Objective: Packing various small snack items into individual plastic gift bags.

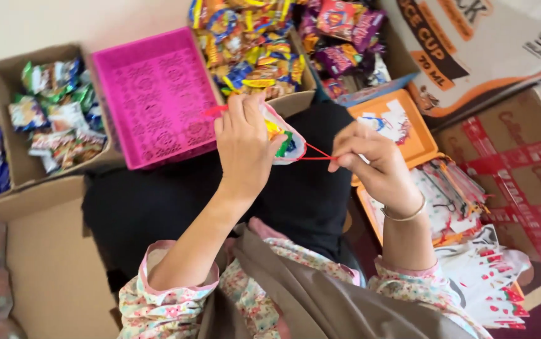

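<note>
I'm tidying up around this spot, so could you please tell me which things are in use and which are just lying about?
In use:
- small drawstring pouch, held by the left hand
- red string, pulled by the right hand

Lying about:
- pink basket
- cardboard boxes of snack packets
- orange tray
- printed bags

Pink basket [157, 94] empty inside, open from above; snack-filled cardboard boxes [50, 113] flank it.
</note>
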